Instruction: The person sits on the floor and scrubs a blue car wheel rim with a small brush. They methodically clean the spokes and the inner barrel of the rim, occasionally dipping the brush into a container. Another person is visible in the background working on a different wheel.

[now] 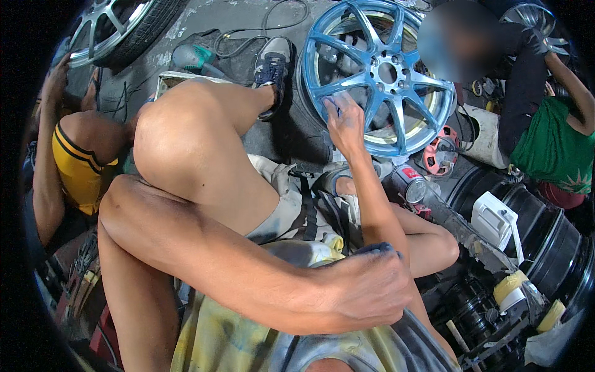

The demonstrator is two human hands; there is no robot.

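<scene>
A multi-spoke wheel rim [359, 81], glossy blue with silvery patches, lies tilted in front of me. My right hand [346, 122] reaches its left side, fingers bent and pressed to the lower-left edge by a spoke. A small bluish patch shows at the fingertips; whether it is a thin pad or stain I cannot make out. My left forearm crosses my body, and my left hand [365, 288] is closed near my right elbow. Something dark blue [379, 248] shows at its upper side, mostly hidden by the fist.
A tin can [409, 183] and a red disc-shaped part [441, 150] sit right of the wheel. Black rims [533, 232] bear a white plastic container [494, 218]. A teal power tool [192, 57] and a cable lie far left. Other people crouch at both sides, each near another wheel.
</scene>
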